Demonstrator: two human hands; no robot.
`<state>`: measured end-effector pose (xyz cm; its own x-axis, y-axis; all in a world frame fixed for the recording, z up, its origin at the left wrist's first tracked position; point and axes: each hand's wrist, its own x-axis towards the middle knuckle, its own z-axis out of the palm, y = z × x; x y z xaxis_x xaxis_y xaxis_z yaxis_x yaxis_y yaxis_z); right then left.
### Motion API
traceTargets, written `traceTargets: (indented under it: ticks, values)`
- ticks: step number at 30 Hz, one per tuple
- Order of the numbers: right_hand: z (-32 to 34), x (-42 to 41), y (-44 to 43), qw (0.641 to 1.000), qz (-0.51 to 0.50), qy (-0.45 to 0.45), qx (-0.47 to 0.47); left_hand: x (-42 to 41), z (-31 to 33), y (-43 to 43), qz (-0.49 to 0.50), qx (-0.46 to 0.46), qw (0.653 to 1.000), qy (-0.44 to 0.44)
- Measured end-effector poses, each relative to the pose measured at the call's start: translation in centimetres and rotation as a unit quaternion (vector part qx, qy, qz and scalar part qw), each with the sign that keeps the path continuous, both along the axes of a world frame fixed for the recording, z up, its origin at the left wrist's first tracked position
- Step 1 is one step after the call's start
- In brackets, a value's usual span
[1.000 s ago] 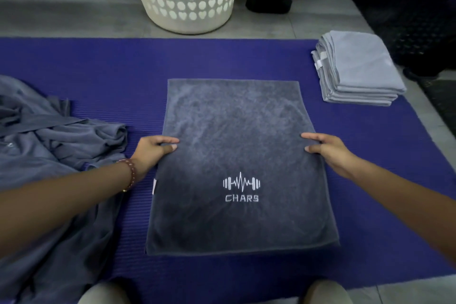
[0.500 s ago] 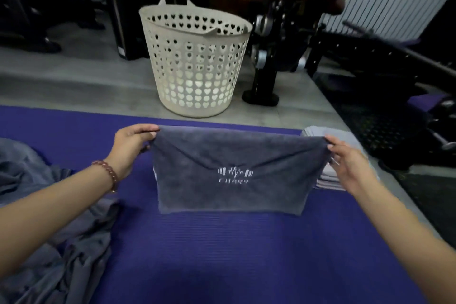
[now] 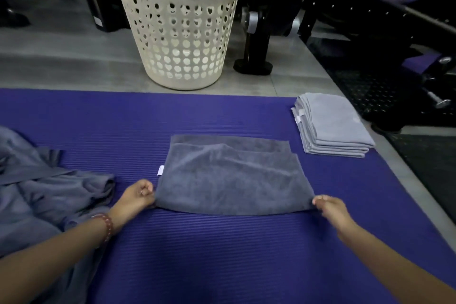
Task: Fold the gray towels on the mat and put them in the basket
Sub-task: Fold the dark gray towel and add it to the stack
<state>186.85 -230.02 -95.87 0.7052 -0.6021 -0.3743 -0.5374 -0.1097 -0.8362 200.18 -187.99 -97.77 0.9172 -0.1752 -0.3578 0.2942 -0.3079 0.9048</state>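
near the middle of the purple mat (image 3: 222, 254) lies a dark gray towel (image 3: 232, 180), folded over once. it looks soft, light and limp, so its corners are likely the best hold. the left hand (image 3: 138, 195) pinches the near left corner, the right hand (image 3: 330, 207) the near right. the plush top layer sits askew.

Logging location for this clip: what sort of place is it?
Probably a gym or workout room: a purple exercise mat on the floor, black workout machines behind it, folded towels stacked on the mat.
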Motion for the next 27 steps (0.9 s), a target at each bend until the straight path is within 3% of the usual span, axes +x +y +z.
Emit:
traceTargets:
  ticks: [2,5,10,13,14,17,19,20,22,24,27]
  values:
    - [-1.1,-0.6,0.0,0.999,0.018,0.042,-0.005,-0.6,-1.0,-0.3,0.018,0.036,0.999,0.008]
    - [-0.9,-0.4,0.5,0.999,0.041,0.034,-0.006,-0.5,-1.5,-1.1,0.042,0.04,0.998,-0.01]
    - [-1.1,0.2,-0.1,0.992,0.104,0.042,-0.05,-0.6,-1.2,-0.9,-0.043,0.129,0.989,-0.054]
    - [0.2,0.2,-1.9,0.979,0.173,0.084,-0.073,-1.3,0.2,-0.3,-0.071,0.096,0.992,-0.03]
    - [0.6,-0.2,-2.5,0.963,0.227,0.123,-0.073,-1.8,0.4,0.0,-0.09,0.083,0.992,-0.01]
    - [2.1,-2.6,-2.6,0.864,0.398,0.309,-0.021,-5.4,0.3,1.6,-0.125,0.079,0.988,0.045]
    - [2.0,-4.2,-2.3,0.819,0.435,0.373,0.032,-8.2,-0.6,2.6,-0.14,0.075,0.985,0.069]
    - [1.6,-4.9,-2.4,0.815,0.435,0.381,0.041,-9.3,-1.2,3.0,-0.138,0.089,0.984,0.065]
    - [0.8,-5.9,-2.5,0.833,0.414,0.365,0.035,-10.7,-1.9,3.2,-0.106,0.142,0.984,0.017]
    - [0.3,-6.1,-2.5,0.878,0.355,0.315,0.054,-10.9,-1.9,2.5,-0.058,0.156,0.986,-0.017]
    - [0.2,-4.9,-1.7,0.949,0.205,0.216,0.108,-9.2,-1.1,0.8,0.041,0.086,0.995,-0.021]
